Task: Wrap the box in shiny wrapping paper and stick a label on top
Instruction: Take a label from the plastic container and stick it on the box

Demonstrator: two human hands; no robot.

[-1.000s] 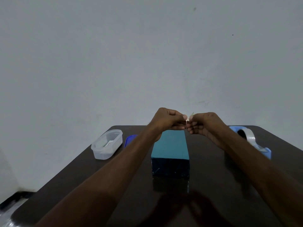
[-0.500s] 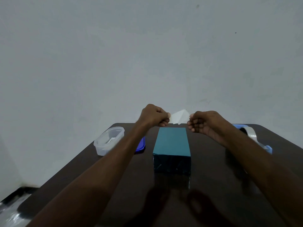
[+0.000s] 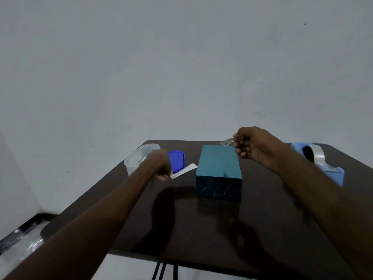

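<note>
Dim, cool, even light fills the frame, and the grey wall falls darker toward the corners. The glossy dark brown table [image 3: 262,229] mirrors the shiny teal wrapped box [image 3: 219,168] just below it, and soft hand shadows lie at lower centre. The left hand [image 3: 161,166] is motion-blurred at centre left. Wide-angle distortion bows the table edges and stretches both forearms.

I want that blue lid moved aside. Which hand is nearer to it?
Left. The left hand is right beside the blue lid; the right hand is beyond the wrapped box.
</note>
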